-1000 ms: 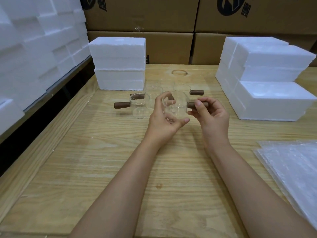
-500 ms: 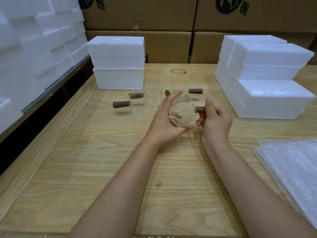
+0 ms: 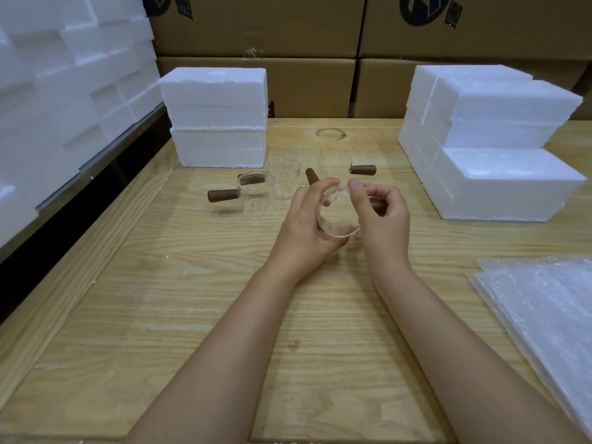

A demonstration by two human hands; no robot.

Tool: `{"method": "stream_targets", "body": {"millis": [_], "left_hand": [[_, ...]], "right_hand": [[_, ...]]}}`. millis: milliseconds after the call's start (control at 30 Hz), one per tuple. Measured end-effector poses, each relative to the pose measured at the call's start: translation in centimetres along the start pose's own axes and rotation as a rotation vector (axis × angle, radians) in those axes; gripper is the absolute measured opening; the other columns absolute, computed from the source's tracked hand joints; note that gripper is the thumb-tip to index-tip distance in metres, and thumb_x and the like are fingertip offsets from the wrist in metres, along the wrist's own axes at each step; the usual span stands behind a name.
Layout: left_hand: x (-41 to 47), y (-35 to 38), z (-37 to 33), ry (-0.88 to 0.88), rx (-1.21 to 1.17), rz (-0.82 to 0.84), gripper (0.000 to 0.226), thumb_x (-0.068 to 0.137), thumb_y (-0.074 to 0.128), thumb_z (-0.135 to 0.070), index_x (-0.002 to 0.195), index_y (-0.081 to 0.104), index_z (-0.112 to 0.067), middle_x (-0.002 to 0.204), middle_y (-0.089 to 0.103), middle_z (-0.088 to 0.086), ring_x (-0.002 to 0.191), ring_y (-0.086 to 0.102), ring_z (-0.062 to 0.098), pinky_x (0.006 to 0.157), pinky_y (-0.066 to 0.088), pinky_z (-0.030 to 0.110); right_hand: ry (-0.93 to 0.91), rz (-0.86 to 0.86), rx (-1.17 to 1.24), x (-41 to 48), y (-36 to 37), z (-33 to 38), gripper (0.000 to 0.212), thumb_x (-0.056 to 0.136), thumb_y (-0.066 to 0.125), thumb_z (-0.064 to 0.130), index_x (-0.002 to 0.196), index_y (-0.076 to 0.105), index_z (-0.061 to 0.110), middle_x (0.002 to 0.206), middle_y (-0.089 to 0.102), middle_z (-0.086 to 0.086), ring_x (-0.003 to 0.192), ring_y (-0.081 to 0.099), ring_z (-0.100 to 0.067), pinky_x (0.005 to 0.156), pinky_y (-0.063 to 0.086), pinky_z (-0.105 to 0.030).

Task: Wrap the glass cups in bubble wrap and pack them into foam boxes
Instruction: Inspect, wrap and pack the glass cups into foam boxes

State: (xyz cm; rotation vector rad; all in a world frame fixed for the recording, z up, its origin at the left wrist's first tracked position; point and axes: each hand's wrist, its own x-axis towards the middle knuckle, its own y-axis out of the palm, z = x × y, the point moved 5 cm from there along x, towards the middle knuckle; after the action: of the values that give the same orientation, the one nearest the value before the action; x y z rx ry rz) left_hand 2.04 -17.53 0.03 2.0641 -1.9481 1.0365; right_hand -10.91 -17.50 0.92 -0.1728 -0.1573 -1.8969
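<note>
While both hands hold it just above the middle of the wooden surface, one glass cup is tilted, a round end turned toward the camera. The left hand curls round its body from the left. The right hand is curled at the cup's right side, where a sliver of the dark handle shows between its fingers, thumb raised. Just beyond the hands, the other cups stand close together on the surface, their brown handles pointing different ways. A left stack of foam boxes sits far left of them, and a right stack of foam boxes is far right. Sheets of bubble wrap lie near right. Cardboard cartons line the far side.
</note>
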Motion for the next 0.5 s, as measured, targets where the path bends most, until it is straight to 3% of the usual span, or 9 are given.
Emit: {"method": "stream_targets", "body": {"millis": [133,233,333,500], "left_hand": [[-0.1,0.2,0.1,0.025,0.058,0.016,0.072,0.068,0.081,-0.014,0.129,0.047,-0.031,0.108,0.046,-0.003,0.084,0.047,-0.01,0.067,0.038,0.003],[-0.1,0.3,0.4,0.016,0.071,0.014,0.074,0.066,0.082,-0.012,0.125,0.045,-0.04,0.107,0.045,-0.008,0.075,0.05,-0.01,0.065,0.041,0.005],[-0.1,0.2,0.6,-0.001,0.075,-0.002,0.077,0.063,0.084,-0.008,0.127,0.05,-0.032,0.102,0.044,-0.014,0.067,0.051,-0.009,0.065,0.039,0.003],[0.0,-0.1,0.4,-0.002,0.036,-0.043,0.075,0.061,0.084,-0.013,0.121,0.047,-0.038,0.096,0.047,-0.012,0.084,0.05,-0.015,0.07,0.035,-0.002]], "right_hand": [[-0.029,0.036,-0.047,0.3,0.2,-0.2,0.037,0.074,0.072,0.051,0.092,0.051,0.026,0.108,0.047,0.003,0.076,0.049,0.012,0.071,0.046,-0.011],[-0.019,0.083,-0.096,0.3,0.6,-0.5,0.044,0.071,0.076,0.049,0.096,0.047,0.026,0.102,0.034,0.013,0.08,0.047,0.009,0.07,0.042,-0.006],[-0.031,0.138,-0.161,0.4,0.9,-0.7,0.055,0.067,0.079,0.048,0.103,0.043,0.025,0.106,0.029,0.011,0.086,0.044,0.006,0.068,0.037,0.002],[-0.114,0.238,-0.226,0.2,1.4,-0.5,0.068,0.06,0.086,0.043,0.108,0.041,0.023,0.117,0.025,0.004,0.098,0.038,0.009,0.078,0.031,0.004]]}}
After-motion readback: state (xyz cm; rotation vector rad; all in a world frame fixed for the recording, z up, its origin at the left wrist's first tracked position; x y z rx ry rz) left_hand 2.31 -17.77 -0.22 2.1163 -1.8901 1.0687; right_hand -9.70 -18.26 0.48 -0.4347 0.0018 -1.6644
